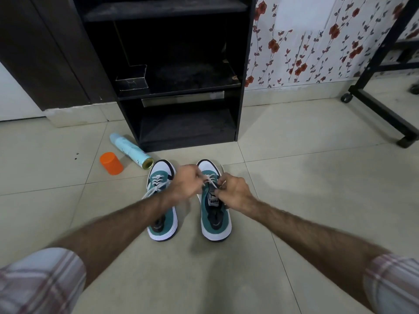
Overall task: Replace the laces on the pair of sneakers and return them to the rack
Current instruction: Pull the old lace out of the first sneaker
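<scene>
White lace (209, 179) pinched between curled fingers (217, 191).

Two sneakers stand side by side on the floor (294, 177), the left sneaker (162, 223) and right sneaker (215, 223). Far behind them is the rack (242, 64). A can (129, 149) and cap (111, 163) lie to the left.

Teal-and-white sneakers (215, 214), orange cap (111, 163), red-flowered wallpaper (317, 41), plaid sleeves (43, 282).
</scene>
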